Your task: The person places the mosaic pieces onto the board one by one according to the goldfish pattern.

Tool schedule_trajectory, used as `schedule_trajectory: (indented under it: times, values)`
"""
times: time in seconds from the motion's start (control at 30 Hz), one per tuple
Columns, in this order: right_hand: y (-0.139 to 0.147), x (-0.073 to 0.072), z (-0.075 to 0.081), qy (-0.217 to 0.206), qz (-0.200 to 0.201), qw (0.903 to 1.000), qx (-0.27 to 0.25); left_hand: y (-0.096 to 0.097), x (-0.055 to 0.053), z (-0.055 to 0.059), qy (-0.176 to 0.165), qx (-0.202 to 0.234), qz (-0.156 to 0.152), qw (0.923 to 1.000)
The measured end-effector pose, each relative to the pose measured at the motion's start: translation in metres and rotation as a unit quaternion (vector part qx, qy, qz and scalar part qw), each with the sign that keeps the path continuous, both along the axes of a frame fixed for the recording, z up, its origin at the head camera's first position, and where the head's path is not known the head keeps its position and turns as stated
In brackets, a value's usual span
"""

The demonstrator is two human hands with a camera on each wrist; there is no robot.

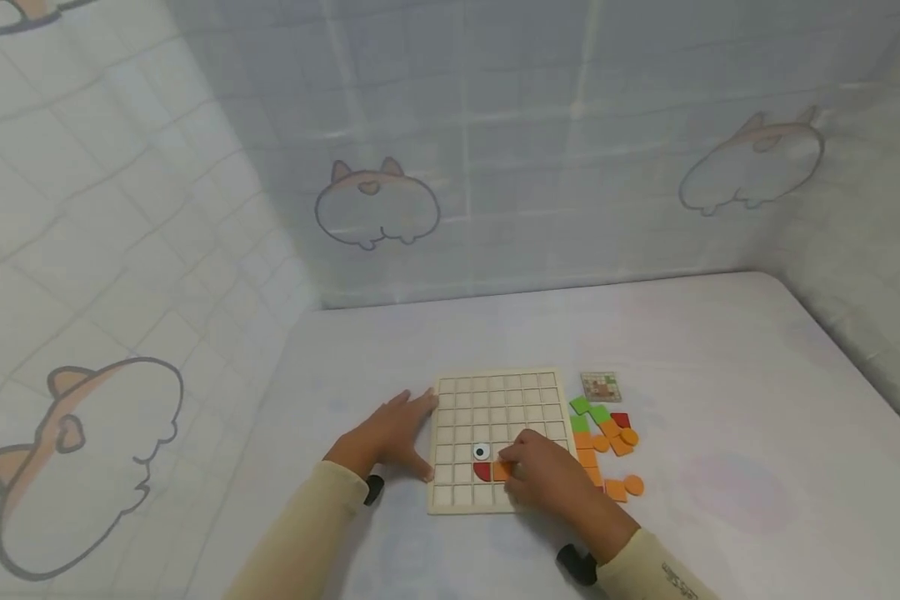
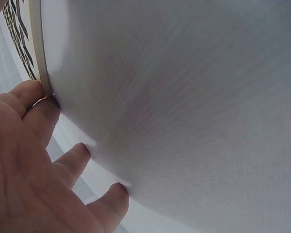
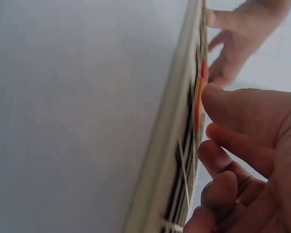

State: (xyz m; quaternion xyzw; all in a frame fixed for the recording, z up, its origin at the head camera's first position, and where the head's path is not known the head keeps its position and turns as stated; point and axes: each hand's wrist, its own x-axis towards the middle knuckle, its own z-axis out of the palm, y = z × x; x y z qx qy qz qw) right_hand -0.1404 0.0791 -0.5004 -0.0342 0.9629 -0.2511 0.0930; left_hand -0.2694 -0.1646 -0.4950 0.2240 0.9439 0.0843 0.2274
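A square wooden grid board (image 1: 453,429) lies on the table. My left hand (image 1: 393,433) is spread along its left edge, thumb and index fingertip against the rim; the left wrist view shows the fingertips (image 2: 80,149) on the white cloth. Over the lower right of the board, my right hand (image 1: 543,475) has its thumb and curled index finger at an orange square tile (image 1: 500,472). In the right wrist view, the thumb (image 3: 216,99) meets this orange tile (image 3: 199,104). Beside it sit a red quarter-round tile (image 1: 482,472) and, just above, a white eye tile (image 1: 482,452).
Right of the board lie loose orange tiles (image 1: 615,490), green tiles (image 1: 599,412) and a red tile (image 1: 621,419), some overlapping. A small pattern card (image 1: 602,387) lies behind them. Cloth walls (image 1: 495,208) with cartoon animals enclose the table's far and left sides.
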Motion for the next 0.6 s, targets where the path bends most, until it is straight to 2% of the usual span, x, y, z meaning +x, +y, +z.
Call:
schedule_trajectory:
  times: [0.1,0.23,0.3,0.47,0.6]
  values:
    - [0.004,0.005,0.009,-0.009,-0.028,0.9995,0.009,-0.006,0.002,0.0,-0.001,0.013,0.0,0.9999]
    - [0.036,0.018,0.02,-0.025,-0.112,0.9934,0.003,0.009,-0.005,0.002,-0.004,0.03,-0.027,0.9992]
    - [0.054,0.025,0.024,-0.03,-0.144,0.9892,-0.003,0.015,-0.007,0.004,-0.007,0.031,-0.029,0.9991]
    - [0.093,0.037,0.03,-0.069,-0.203,0.9766,-0.013,0.022,-0.008,0.005,-0.013,0.025,-0.021,0.9994]
    - [0.111,0.04,0.028,-0.109,-0.226,0.968,-0.012,0.022,-0.008,0.008,-0.015,0.026,-0.021,0.9993]
